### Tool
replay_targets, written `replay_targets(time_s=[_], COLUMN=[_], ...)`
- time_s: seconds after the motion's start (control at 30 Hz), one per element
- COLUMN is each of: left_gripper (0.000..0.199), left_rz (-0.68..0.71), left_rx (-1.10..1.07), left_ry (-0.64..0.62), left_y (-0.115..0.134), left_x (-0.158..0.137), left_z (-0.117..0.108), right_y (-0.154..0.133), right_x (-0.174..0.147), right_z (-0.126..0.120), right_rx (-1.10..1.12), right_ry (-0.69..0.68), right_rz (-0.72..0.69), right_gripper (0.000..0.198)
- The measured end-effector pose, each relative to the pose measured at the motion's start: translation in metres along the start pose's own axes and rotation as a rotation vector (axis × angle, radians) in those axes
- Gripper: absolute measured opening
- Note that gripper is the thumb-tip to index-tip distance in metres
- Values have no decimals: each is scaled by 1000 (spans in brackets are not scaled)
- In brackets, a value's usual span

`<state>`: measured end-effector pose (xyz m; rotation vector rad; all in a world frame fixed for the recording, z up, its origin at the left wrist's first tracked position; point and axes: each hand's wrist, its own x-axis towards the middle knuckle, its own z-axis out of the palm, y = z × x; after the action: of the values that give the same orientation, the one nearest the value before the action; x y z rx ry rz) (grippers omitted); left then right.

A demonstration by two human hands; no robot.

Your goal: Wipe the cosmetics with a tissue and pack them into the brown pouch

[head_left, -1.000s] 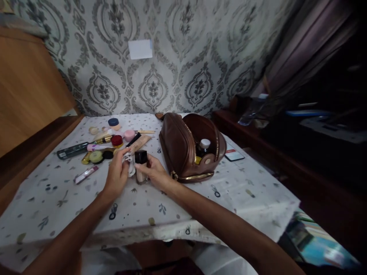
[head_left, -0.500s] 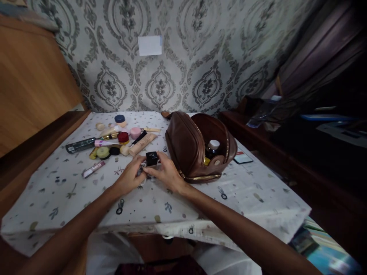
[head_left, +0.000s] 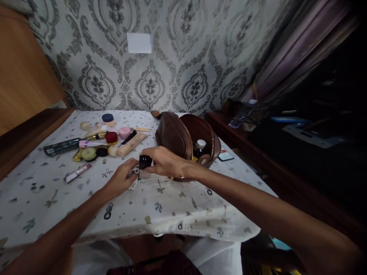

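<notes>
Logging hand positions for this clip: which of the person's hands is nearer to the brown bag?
Right. The right hand, gripping the black-capped bottle, is in front of the brown bag, overlapping it in view; the left hand, holding white cord, is farther away, off to its left.

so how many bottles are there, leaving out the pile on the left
3: a black-capped bottle in the right hand's fingers, a white-capped bottle in the bag, and a clear bottle right of the table. The bag may hide others.
</notes>
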<state>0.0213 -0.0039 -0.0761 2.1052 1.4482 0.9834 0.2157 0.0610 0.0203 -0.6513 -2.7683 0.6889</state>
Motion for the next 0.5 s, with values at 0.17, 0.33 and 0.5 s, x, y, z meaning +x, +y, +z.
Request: replay_targets(time_s=[0.17,0.33,0.5], left_gripper=[20,55,78], left_rz=[1,172,8], left_rx=[-59,-229,-249], left_ry=[22,-263,-460], left_y=[46,111,147], left_x=[1,24,52], left_z=[-2,17,47], right_y=[-20,-37,-17], right_x=[-45,-87,-102], right_z=[-59,-118,-123], right_rx=[395,274,-73], right_ry=[317,698,682], right_rz=[42,227,362], right_gripper=[20,21,20])
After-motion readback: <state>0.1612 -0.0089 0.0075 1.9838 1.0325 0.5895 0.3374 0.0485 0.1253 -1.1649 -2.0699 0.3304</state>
